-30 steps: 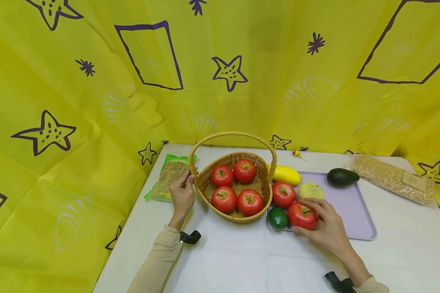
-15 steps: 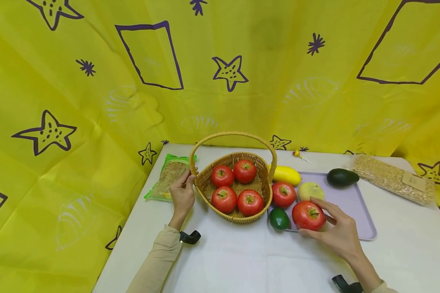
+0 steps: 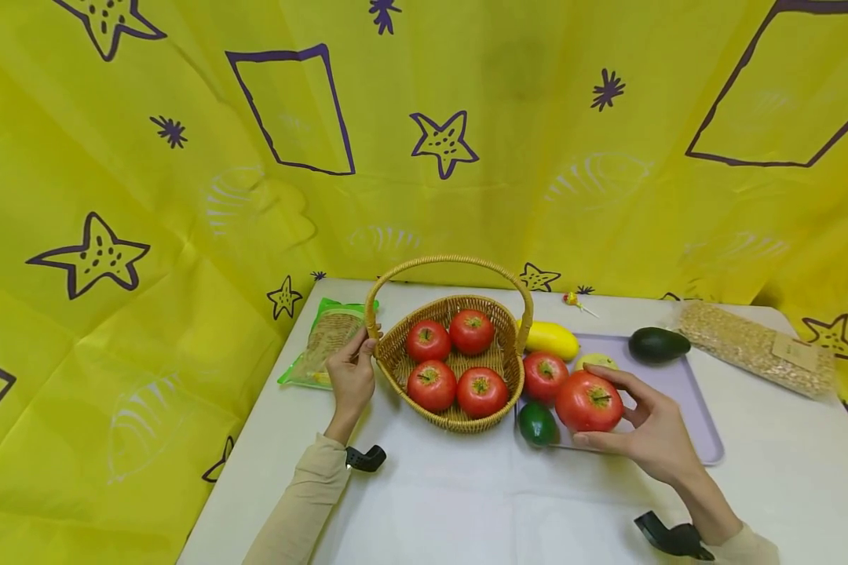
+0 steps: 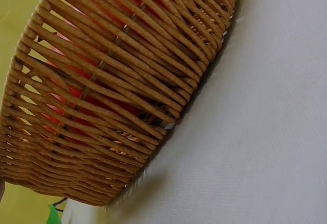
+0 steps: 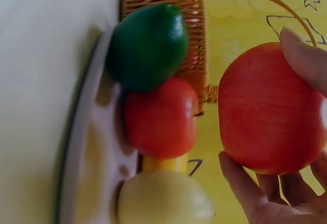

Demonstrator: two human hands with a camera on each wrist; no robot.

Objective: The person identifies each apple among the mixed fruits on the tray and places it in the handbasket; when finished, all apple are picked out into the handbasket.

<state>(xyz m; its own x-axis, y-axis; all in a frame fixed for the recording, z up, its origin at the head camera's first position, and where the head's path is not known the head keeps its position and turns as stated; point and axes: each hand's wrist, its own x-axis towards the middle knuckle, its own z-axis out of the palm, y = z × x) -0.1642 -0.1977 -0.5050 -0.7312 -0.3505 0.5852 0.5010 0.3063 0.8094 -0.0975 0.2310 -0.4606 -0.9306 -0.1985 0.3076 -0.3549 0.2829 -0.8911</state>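
Note:
My left hand point(image 3: 352, 377) grips the left side of a wicker basket point(image 3: 452, 426), where its arched handle meets the rim. Several red apples point(image 3: 432, 384) lie inside. My right hand point(image 3: 653, 428) holds another red apple point(image 3: 589, 402) between thumb and fingers, raised over the front of a lilac tray point(image 3: 678, 392). In the right wrist view, this held apple point(image 5: 271, 112) is apart from the other fruit. Still on the tray are a red apple point(image 3: 544, 376), a dark green fruit point(image 3: 538, 424) and a pale yellow round fruit point(image 3: 597, 362), partly hidden behind the held apple.
A long yellow fruit point(image 3: 551, 340) and a dark avocado point(image 3: 659, 344) lie toward the tray's back. Right of it is a bag of grains point(image 3: 756, 349). A green-edged packet point(image 3: 325, 345) lies left of the basket, a lollipop point(image 3: 578, 303) at the back. A yellow curtain point(image 3: 438, 220) hangs behind.
My right hand has drawn its apple slightly right, away from the dark green fruit, then raised it; the apple now covers more of the pale yellow fruit. The left hand and basket stay put.

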